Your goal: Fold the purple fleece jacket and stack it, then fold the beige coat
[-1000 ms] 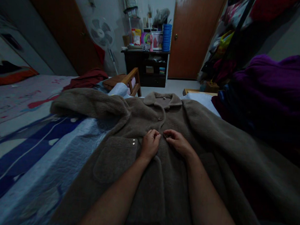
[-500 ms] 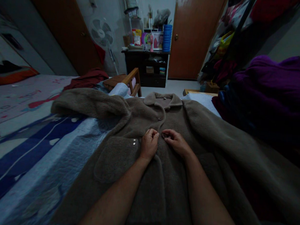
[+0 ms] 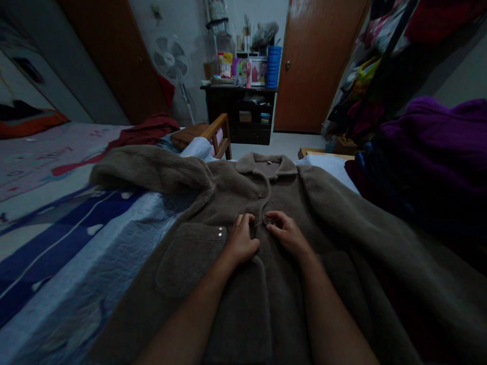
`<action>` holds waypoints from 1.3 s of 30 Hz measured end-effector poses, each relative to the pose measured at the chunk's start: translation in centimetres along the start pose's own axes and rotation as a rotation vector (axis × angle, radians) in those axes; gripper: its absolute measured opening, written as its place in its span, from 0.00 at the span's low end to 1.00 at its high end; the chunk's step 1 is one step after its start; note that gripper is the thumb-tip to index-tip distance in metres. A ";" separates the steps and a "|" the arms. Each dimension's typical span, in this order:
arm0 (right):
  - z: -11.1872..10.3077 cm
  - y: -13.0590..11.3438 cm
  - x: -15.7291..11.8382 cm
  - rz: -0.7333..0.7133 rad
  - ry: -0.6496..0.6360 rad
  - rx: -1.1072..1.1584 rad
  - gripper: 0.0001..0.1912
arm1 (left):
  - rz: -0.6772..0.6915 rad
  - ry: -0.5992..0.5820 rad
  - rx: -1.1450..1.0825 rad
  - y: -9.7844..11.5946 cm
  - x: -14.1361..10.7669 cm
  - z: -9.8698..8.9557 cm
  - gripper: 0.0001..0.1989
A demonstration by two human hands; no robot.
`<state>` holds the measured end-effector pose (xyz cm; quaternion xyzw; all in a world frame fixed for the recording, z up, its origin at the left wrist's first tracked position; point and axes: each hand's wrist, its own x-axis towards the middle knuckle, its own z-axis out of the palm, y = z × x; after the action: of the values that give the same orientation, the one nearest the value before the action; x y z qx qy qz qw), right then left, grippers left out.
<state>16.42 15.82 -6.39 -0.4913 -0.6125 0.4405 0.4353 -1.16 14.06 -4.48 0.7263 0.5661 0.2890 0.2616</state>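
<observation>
A brown fleecy coat (image 3: 187, 266) lies front up on the bed, its collar pointing away from me and its sleeves spread. My left hand (image 3: 241, 239) is at the middle of the front opening, its fingers curled over the coat's edge and the thumb lower down. Just to its right, my right hand (image 3: 284, 230) pinches a small dark round piece that looks like a button (image 3: 266, 220). Fingertips of both hands are partly hidden in the dim light. Above them, a fastened-looking button (image 3: 261, 195) shows on the front below the collar.
Purple and dark folded clothes (image 3: 447, 132) are piled at the right. Patterned bedding (image 3: 63, 239) covers the left side. A wooden chair-like frame (image 3: 221, 136) stands beyond the coat, with a fan (image 3: 170, 55), a dark cabinet (image 3: 234, 115) and a door (image 3: 313, 67) farther back.
My left hand has loosened its pinch: its thumb has moved down, away from the fingers at the coat's edge. The right hand keeps nearly the same place. The view has shifted slightly.
</observation>
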 end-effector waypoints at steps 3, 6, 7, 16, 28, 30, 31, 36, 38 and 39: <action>0.1 -0.4 -0.1 0.000 -0.012 0.067 0.18 | 0.003 -0.018 0.130 0.0 -0.1 -0.4 0.24; 0.3 -0.7 -0.1 -0.011 -0.029 0.133 0.18 | -0.006 -0.029 0.218 0.0 -0.2 -0.5 0.18; 0.3 -0.8 -0.1 -0.009 -0.031 0.139 0.18 | -0.009 -0.031 0.228 -0.1 -0.1 -0.5 0.16; 0.7 -0.9 -0.1 -0.006 -0.043 0.058 0.16 | -0.029 -0.057 0.343 0.0 0.4 -0.4 0.19; 0.9 -0.8 0.0 -0.077 -0.031 -0.151 0.11 | -0.093 0.023 0.150 -0.6 1.1 -1.2 0.23; 0.9 -0.8 0.0 -0.100 -0.010 -0.198 0.10 | -0.068 0.053 -0.001 -0.7 1.2 -1.8 0.20; 0.9 -0.8 0.0 -0.104 -0.004 -0.207 0.09 | -0.042 0.056 -0.101 -0.7 1.3 -2.0 0.18; 1.1 -0.8 0.2 -0.098 0.000 -0.198 0.09 | 0.048 -0.042 -0.462 -0.6 1.3 -2.9 0.17; 1.1 -0.8 0.3 -0.094 0.004 -0.194 0.10 | 0.073 -0.096 -0.495 -0.3 1.1 -2.7 0.17; 1.1 -0.7 0.3 -0.090 0.007 -0.190 0.10 | 0.090 -0.118 -0.491 -0.2 1.0 -2.5 0.18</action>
<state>15.11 15.90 -5.92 -0.5037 -0.6716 0.3587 0.4082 -2.86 15.25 -2.73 0.6812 0.4297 0.3863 0.4496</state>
